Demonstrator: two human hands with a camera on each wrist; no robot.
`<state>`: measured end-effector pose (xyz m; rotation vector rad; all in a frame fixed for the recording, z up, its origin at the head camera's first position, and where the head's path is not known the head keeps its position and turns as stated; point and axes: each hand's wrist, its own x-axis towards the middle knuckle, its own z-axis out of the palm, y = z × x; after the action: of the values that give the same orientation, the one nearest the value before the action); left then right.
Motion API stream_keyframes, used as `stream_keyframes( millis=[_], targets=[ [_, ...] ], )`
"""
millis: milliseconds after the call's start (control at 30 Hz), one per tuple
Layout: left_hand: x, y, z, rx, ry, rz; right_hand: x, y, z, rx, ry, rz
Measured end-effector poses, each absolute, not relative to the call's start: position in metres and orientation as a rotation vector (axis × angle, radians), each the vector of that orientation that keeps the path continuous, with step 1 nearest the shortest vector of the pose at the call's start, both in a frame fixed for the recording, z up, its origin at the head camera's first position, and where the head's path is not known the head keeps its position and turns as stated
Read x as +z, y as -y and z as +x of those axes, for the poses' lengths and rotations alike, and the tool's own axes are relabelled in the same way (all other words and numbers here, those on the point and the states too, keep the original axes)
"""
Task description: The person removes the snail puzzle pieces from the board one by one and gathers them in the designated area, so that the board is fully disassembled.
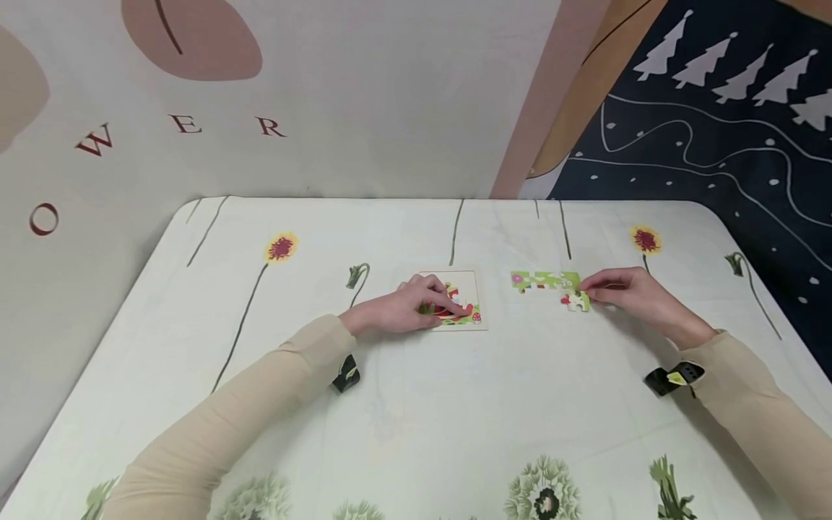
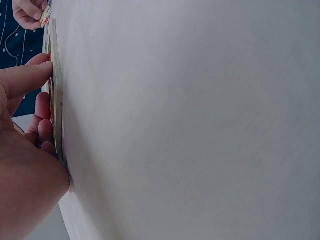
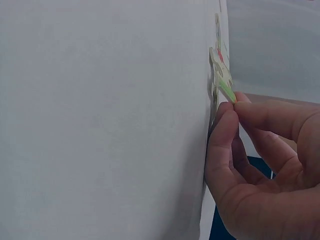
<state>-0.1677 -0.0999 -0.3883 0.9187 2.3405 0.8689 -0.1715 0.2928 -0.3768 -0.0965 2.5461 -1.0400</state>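
In the head view, my left hand [image 1: 416,307] rests on a square puzzle board [image 1: 464,280] with a pale frame and a red, green and white picture. Its fingertips press the lower part of the picture, and the palm hides the board's left side. In the left wrist view, the board [image 2: 57,100] shows edge-on beside the fingers. To the right, my right hand [image 1: 630,296] pinches a puzzle piece [image 3: 226,90] between thumb and fingertips, its green edge tilted up. Joined green puzzle pieces [image 1: 544,279] lie flat just left of that hand.
A white cloth with printed flowers covers the table [image 1: 455,404]. Behind it stands a pale wall hanging [image 1: 390,108] with printed letters, and a dark hanging [image 1: 689,137] with white trees is at the right. Black wrist devices [image 1: 347,374] are worn at both sleeves.
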Motion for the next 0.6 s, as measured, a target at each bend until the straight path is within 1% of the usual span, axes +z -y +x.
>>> stream_keyframes(
  millis=[600],
  targets=[
    [-0.3873, 0.0996, -0.1672, 0.861, -2.352, 0.93, -0.3759, -0.2918, -0.1712, -1.003, -2.56, -0.149]
  ],
)
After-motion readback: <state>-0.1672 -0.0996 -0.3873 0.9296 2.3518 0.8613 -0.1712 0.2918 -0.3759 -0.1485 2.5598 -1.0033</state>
